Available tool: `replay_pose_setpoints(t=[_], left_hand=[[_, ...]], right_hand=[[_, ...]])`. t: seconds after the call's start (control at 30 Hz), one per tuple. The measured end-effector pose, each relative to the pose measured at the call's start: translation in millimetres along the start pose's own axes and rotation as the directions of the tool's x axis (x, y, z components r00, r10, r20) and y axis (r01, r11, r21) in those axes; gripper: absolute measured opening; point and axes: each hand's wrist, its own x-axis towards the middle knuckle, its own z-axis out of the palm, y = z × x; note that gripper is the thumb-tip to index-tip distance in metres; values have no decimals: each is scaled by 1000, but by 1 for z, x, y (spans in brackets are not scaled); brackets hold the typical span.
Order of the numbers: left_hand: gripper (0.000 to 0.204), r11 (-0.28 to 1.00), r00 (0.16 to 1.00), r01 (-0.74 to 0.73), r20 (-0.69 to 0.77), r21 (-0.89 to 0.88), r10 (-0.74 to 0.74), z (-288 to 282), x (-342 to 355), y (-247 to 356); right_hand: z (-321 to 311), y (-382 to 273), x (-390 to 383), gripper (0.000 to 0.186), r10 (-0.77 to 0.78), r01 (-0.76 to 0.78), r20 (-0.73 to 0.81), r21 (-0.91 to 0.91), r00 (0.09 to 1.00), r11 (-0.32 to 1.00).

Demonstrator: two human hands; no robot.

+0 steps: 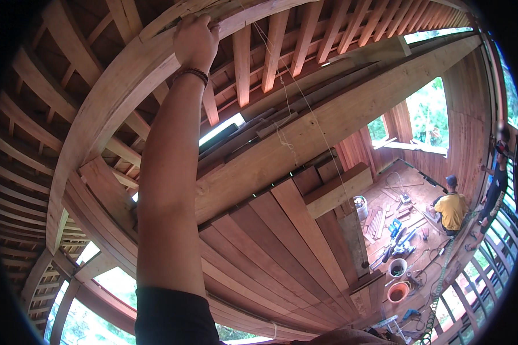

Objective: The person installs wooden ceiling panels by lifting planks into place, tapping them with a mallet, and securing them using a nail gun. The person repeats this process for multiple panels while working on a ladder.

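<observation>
My left arm, in a short dark sleeve and with a beaded bracelet (191,75) on the wrist, reaches up from the lower edge. At its end my left hand (197,41) is closed over the edge of a long pale wooden beam (116,98), which looks curved here. The fingertips are hidden behind the timber. Just right of the hand, thin strings (282,80) hang down in front of the rafters (275,49). My right hand is out of sight.
A thick timber beam (305,138) crosses behind my arm above a plank wall (259,236). Far below right, a person in a yellow shirt (452,210) crouches near power tools (400,241) and buckets (398,291). Another person (496,184) is by the slatted railing (492,259).
</observation>
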Motion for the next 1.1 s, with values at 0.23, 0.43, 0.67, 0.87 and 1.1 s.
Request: replay_pose_setpoints(t=[0.23, 0.43, 0.67, 0.87, 1.1], left_hand=[[28, 1000, 1000, 18, -6, -18, -18, 1, -1, 0], [26, 1000, 1000, -25, -5, 6, 25, 1, 0, -3], [24, 999, 999, -3, 40, 34, 1, -4, 3, 2], [24, 1000, 999, 4, 49, 17, -5, -8, 3, 3], [25, 1000, 999, -3, 48, 27, 2, -7, 3, 4]], right_hand=[[-2, 1, 3, 67, -5, 5, -1, -7, 1000, 1000], [-3, 1, 4, 66, -6, 6, 5, -11, 1000, 1000], [-3, 1, 9, 66, -19, 19, 8, -14, 1000, 1000], [-2, 2, 9, 66, -23, 23, 14, -24, 1000, 999], [-3, 2, 12, 66, -32, 33, 17, -27, 999, 999]])
